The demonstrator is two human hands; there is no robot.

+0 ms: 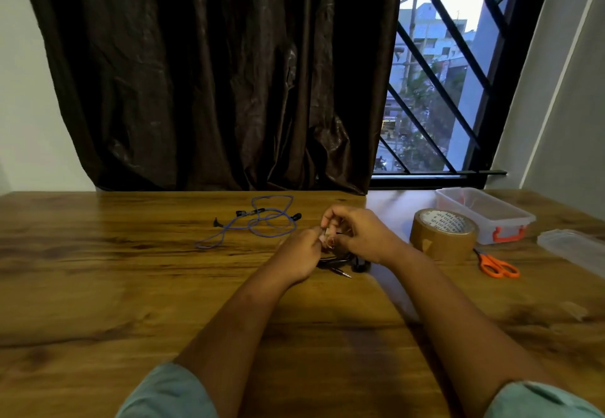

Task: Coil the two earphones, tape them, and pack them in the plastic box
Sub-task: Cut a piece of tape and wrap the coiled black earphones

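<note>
A black earphone [340,263] lies bunched on the wooden table, its jack plug sticking out toward me; most of it is hidden under my hands. My left hand [299,254] and my right hand [358,234] meet just above it, fingers curled, pinching a small pale piece, probably tape, between them. A blue earphone [258,221] lies loose and uncoiled further back to the left. The brown tape roll [442,232] stands to the right of my right hand. Behind it sits the clear plastic box [484,213] with an orange latch, open.
Orange-handled scissors [497,265] lie right of the tape roll. The box's clear lid [576,249] rests at the far right table edge. A dark curtain and a barred window stand behind the table [98,286].
</note>
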